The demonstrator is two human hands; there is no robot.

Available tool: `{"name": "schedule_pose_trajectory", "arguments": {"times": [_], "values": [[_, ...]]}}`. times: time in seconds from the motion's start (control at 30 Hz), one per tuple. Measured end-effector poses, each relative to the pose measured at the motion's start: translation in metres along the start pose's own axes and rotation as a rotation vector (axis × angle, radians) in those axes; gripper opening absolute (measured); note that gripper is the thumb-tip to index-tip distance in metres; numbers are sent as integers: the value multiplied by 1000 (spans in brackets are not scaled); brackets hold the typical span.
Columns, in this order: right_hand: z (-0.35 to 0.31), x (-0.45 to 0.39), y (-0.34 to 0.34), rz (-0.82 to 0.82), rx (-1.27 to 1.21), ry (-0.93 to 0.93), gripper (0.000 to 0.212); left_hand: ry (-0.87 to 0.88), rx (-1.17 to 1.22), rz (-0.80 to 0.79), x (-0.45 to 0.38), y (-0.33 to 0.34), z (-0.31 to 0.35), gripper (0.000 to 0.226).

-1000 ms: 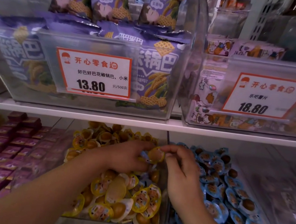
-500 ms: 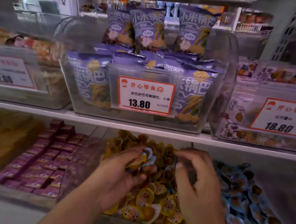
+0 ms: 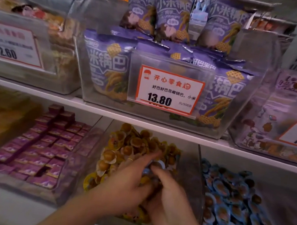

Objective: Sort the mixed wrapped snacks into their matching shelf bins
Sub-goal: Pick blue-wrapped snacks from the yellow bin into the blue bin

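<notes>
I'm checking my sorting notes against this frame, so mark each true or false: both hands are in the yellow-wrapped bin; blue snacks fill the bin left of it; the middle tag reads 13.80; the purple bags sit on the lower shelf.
1. Both the left hand and right hand are in the yellow-wrapped bin: true.
2. False: the blue snacks lie right of it; purple packets lie left.
3. The middle tag reads 13.80: true.
4. False: the purple bags sit on the upper shelf.

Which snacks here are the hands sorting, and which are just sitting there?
Being sorted: yellow snacks in the middle bin, blue snacks in the right bin, a blue-wrapped piece between the left hand and right hand.

Just sitting: purple packets, purple bags, price tag.
</notes>
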State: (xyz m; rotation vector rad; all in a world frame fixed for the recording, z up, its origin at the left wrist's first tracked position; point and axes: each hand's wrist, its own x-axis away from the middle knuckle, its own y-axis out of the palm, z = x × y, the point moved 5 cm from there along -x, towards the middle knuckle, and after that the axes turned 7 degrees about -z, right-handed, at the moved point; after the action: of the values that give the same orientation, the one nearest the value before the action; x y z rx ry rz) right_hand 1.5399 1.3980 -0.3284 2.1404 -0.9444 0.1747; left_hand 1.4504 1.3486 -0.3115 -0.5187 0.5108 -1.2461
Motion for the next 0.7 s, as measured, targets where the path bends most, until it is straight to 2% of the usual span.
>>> {"name": "schedule_pose_trajectory", "arguments": {"times": [0.1,0.2,0.3,0.4,0.47,0.53,0.6,0.67,0.7], "values": [[-6,-5,-2,41,77,-114,19,10,59,-62,-2,-1,0,80],[-13,-6,-2,24,246,-259,19,35,189,-48,-6,-7,-2,71],[-27,0,-3,55,450,-448,21,81,212,-22,-7,-13,-6,64],[-44,7,-9,100,503,-591,16,97,91,7,-3,-16,-12,68],[-58,16,-11,100,569,-689,11,116,-116,68,-1,-19,-15,66],[-74,28,-15,51,656,-758,9,124,-310,111,-1,-21,-15,55],[-89,39,-25,25,762,-799,13,125,-379,148,-3,-21,-10,43],[-105,48,-42,86,868,-839,6,141,-378,176,-6,-18,-2,39],[-112,51,-51,130,909,-855,9,152,-370,171,-7,-15,2,38]]}}
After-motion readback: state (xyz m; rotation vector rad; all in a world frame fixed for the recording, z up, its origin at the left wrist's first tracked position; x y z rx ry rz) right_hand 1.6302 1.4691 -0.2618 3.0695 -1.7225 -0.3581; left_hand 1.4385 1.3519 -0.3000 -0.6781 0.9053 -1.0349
